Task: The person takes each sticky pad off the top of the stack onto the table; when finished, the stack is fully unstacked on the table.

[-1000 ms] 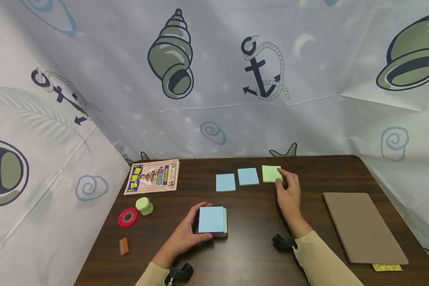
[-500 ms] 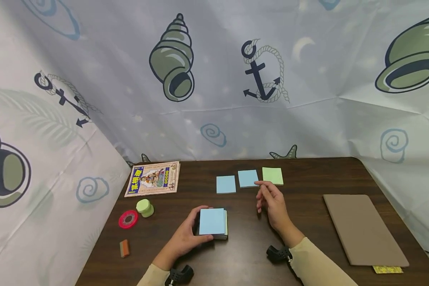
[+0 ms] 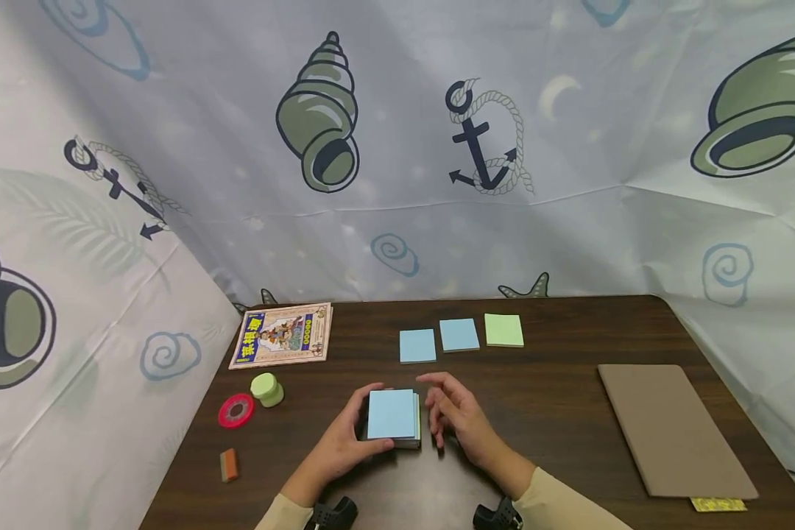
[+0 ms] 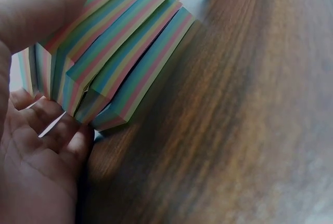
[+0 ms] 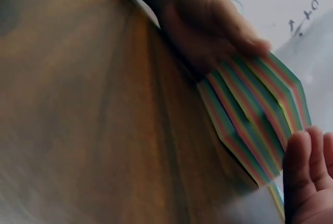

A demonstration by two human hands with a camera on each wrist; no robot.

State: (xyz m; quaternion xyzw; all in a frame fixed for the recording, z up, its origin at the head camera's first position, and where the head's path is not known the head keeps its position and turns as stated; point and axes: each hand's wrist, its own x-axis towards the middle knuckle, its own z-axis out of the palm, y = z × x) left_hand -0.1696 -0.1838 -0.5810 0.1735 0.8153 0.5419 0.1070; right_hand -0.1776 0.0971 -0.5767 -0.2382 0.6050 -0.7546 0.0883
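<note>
I see the block of sticky notes (image 3: 392, 417) lying low in the middle of the head view, on the dark wood worktop (image 3: 556, 412), its top sheet pale blue; from the left wrist view (image 4: 112, 52) its side shows as stacked bands of blue, green, pink and yellow, slightly fanned. My left hand (image 3: 341, 442) comes in from the bottom centre of the frame and grips the block, the thumb along the near edge and the fingers wrapped round the left and far sides, the palm resting on the wood. My right hand (image 3: 460, 419) sits just to the right of the block with the wrist angled in from the lower right; its fingers are loosely bent and spread, holding nothing, the fingertips close beside the block's right edge, and I cannot tell whether they touch it. In the right wrist view the fingertips (image 5: 302, 167) sit at the lower right beside the striped block (image 5: 255, 109). Further up the worktop, three single notes lie in a row: a blue note (image 3: 417, 345), a second blue note (image 3: 459, 334) and a green note (image 3: 503, 330), each just apart from the next. At the left lie a booklet (image 3: 282, 334), a green cap (image 3: 267, 389), a red tape roll (image 3: 235, 411) and an eraser (image 3: 228, 464); at the right, a brown board (image 3: 676, 430).
</note>
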